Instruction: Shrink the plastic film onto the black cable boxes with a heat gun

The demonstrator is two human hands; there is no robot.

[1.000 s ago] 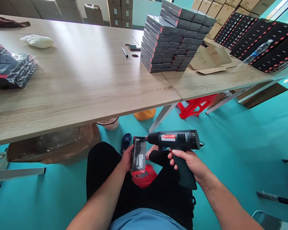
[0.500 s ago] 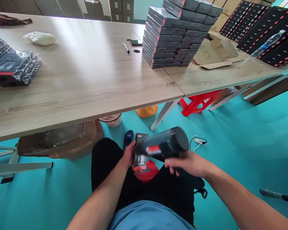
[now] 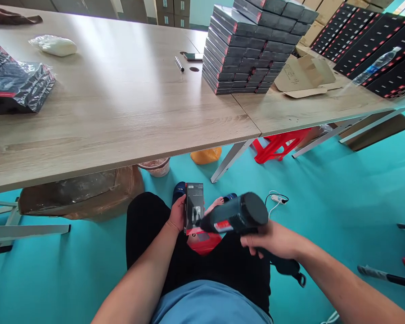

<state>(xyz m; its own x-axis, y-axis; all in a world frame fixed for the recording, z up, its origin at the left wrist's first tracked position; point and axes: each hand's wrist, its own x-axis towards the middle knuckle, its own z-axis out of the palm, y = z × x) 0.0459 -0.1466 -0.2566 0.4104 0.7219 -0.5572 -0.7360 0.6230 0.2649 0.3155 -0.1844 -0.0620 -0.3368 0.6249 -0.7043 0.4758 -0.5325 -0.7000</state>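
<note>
My left hand (image 3: 177,213) grips the left edge of a flat black box (image 3: 194,203) with a red lower end, held over my lap below the table edge. My right hand (image 3: 270,239) is closed round the handle of a dark heat gun (image 3: 238,214) with a red label. Its nozzle points left, at the lower right part of the box. Beneath the box a red plastic bag (image 3: 205,245) lies between my thighs.
The wooden table (image 3: 121,112) bears a tall stack of black boxes (image 3: 243,58), wrapped boxes (image 3: 16,85), a pen (image 3: 179,64), a phone (image 3: 193,56) and opened cardboard (image 3: 300,76). Below stand a bin (image 3: 158,168), a red stool (image 3: 278,145) and a power strip (image 3: 279,199).
The heat gun in my right hand has shifted right and down, its nozzle now lower on the box. The box has tilted more upright and moved slightly left and up.
</note>
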